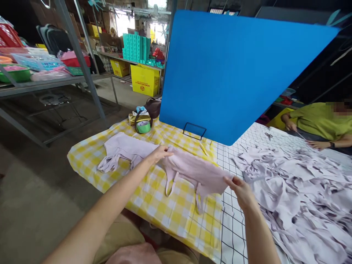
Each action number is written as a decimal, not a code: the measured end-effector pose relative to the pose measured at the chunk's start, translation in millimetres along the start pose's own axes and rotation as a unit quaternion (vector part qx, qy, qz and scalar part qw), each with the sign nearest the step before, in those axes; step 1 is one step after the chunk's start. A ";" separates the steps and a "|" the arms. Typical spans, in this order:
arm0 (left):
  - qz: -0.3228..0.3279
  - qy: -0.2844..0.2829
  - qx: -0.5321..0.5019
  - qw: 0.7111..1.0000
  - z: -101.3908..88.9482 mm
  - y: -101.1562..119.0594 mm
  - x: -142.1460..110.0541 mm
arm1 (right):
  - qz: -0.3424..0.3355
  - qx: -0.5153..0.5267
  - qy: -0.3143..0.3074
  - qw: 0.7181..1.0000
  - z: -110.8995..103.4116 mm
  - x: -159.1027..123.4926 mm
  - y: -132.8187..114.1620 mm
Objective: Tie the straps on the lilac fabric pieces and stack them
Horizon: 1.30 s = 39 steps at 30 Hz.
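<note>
A pale lilac strappy top (196, 168) is stretched sideways between my hands, its thin straps hanging toward me. My left hand (161, 153) pinches its left end. At the opposite end, my right hand (239, 187) grips the edge between thumb and fingers. Another lilac top (128, 148) lies flat on the yellow checked tablecloth (154, 194), just beyond my left forearm. To the right of my right hand spreads a large heap of lilac garments (291, 194) on a white cloth with black grid lines.
A big blue board (236, 73) stands at the table's back by a black wire stand (194, 131). Green tape (143, 126) sits at the back left. Scissors (268, 136) lie near a co-worker (321, 121) at right. A metal shelf (49, 88) stands left.
</note>
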<state>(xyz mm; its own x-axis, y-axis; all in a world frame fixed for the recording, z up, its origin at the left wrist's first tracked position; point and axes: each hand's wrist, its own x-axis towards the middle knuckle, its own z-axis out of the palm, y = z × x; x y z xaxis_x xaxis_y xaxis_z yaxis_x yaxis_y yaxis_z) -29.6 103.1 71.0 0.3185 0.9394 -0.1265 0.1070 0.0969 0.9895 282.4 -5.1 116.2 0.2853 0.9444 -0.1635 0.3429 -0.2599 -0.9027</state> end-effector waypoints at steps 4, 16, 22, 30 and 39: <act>0.056 -0.004 -0.072 0.996 -11.9 36.0 1.6 | -0.066 0.020 0.045 0.997 -17.6 -9.2 -39.0; 0.166 0.052 -0.120 0.977 -45.8 102.2 -8.5 | -0.191 0.022 0.084 0.978 -20.3 -7.5 -114.5; 0.195 0.090 -0.069 0.974 -71.5 93.2 -24.2 | -0.199 0.046 0.047 0.978 5.2 6.0 -118.8; 0.189 0.130 0.029 0.973 -77.4 72.9 -62.8 | -0.189 -0.051 0.027 0.980 15.0 -11.1 -84.0; 0.105 -0.056 0.229 0.966 -51.3 -62.0 -181.0 | -0.142 -0.131 -0.193 0.962 23.5 -88.9 60.0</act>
<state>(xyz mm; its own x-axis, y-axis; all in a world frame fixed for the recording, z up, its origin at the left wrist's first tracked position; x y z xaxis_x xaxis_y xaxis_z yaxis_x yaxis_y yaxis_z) -142.2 -56.1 36.1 0.4758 0.8786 0.0417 0.4263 -0.2718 0.8628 256.6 -99.9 67.2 -0.1887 0.9763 -0.1057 0.5864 0.0257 -0.8096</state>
